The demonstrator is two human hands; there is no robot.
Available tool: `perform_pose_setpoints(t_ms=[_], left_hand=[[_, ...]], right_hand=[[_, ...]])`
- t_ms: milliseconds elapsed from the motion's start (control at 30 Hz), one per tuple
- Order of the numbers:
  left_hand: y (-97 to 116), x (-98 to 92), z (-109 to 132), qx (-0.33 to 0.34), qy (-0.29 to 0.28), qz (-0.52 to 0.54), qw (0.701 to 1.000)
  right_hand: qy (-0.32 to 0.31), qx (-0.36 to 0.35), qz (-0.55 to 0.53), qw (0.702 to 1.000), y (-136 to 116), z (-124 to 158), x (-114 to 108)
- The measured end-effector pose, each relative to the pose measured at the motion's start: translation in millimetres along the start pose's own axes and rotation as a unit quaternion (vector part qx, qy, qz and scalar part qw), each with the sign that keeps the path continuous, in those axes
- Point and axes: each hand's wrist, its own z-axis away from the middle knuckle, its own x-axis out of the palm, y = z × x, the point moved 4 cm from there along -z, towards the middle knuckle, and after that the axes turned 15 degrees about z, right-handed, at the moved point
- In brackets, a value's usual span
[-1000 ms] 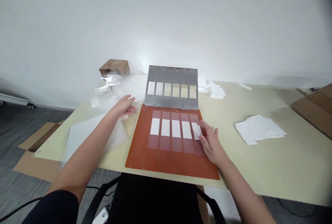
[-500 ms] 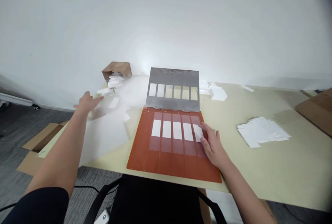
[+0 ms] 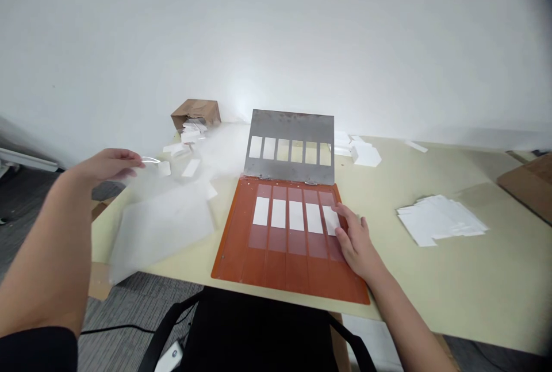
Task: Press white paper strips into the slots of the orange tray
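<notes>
An orange board (image 3: 276, 260) lies flat at the table's near edge, with several white cards (image 3: 296, 215) in a row in its slots. A grey metal plate (image 3: 292, 127) with a row of windows stands hinged upright at its far side. My right hand (image 3: 356, 241) rests on the board's right part, fingers spread, its fingertips on the rightmost card. My left hand (image 3: 107, 164) is raised at the far left, pinching the corner of a clear plastic sheet (image 3: 166, 219) that hangs down over the table's left end.
A brown paper bag (image 3: 196, 112) with white scraps spilling out lies at the back left. White card stacks (image 3: 440, 219) sit at right, more (image 3: 364, 154) behind the plate. Cardboard (image 3: 528, 182) lies far right. A black chair (image 3: 263, 332) is below the table (image 3: 474, 280).
My left hand has swung from beside the board out to the far left and up, pulling the clear sheet with it. My right hand has stayed on the rightmost card.
</notes>
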Motion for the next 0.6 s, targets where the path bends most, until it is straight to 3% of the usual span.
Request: perform_pose_setpoints(t_ms=[133,233,367,500,600], left_hand=[[-25,-31.0,15,-0.068,-0.056,-0.024,0.996],[-43,-34.6,27,-0.105,-0.100,-0.055,0.988],[-54,-19.4,34,-0.098,-0.106,-0.082,0.986],[-46,2.2,33,-0.072,-0.101,-0.089,0.988],[-29,13.3,29,-0.012,-0.038,-0.094,0.995]], right_hand=[[0.004,-0.001,-0.003,1.000,1,0,1],[0.003,-0.003,-0.005,1.000,2,0,2],[0.001,-0.006,-0.005,1.000,2,0,2],[0.005,-0.007,-0.004,1.000,1,0,0],[0.005,-0.003,-0.001,1.000,1,1,0]])
